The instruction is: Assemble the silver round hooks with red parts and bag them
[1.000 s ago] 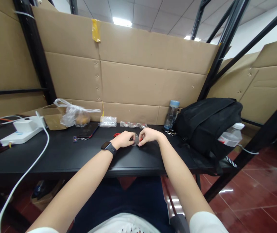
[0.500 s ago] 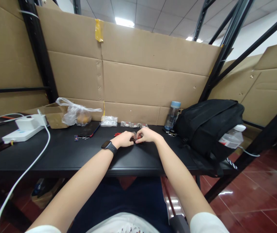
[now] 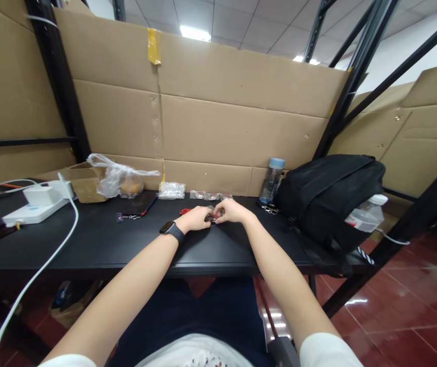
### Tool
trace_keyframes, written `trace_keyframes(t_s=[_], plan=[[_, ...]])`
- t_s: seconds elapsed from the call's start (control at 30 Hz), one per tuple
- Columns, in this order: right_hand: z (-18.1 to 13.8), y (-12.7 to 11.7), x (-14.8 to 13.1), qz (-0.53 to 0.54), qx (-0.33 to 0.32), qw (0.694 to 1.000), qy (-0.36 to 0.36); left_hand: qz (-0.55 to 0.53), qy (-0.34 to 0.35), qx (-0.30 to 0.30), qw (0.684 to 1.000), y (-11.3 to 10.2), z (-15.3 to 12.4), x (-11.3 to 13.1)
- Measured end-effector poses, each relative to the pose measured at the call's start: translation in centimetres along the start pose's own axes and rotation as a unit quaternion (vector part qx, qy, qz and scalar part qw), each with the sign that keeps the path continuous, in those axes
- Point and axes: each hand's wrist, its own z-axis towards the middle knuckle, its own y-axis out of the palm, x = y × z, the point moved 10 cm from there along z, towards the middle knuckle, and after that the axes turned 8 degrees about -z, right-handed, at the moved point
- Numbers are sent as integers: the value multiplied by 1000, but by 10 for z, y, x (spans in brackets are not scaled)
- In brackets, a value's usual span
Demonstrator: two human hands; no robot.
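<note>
Both my hands meet over the middle of the black table (image 3: 99, 244). My left hand (image 3: 195, 219), with a black smartwatch (image 3: 171, 231) on its wrist, is closed in a pinch. My right hand (image 3: 231, 211) is closed in a pinch too. Between the fingertips they hold a small red and dark item (image 3: 213, 217), too small to name. Red pieces (image 3: 185, 211) lie just left of my left hand. Several small clear bags (image 3: 210, 195) lie behind the hands by the cardboard wall.
A black backpack (image 3: 333, 199) with a plastic bottle in its side pocket fills the right end. A blue-capped water bottle (image 3: 272, 180) stands beside it. At left are a white power strip (image 3: 34, 209) with cable, a cardboard box (image 3: 84, 186), a plastic bag (image 3: 121, 179) and a phone (image 3: 139, 205).
A second ago the hands held a small clear bag between them, a little apart. They have closed together and now pinch a small red and dark item.
</note>
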Motion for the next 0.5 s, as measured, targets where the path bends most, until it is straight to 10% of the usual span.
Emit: trace_keyframes(t_s=[0.3, 0.5], plan=[[3, -4, 15, -125, 79, 979, 141, -35, 2, 20, 999, 0, 3, -10], [4, 3, 14, -52, 40, 995, 69, -58, -2, 37, 998, -2, 4, -13]])
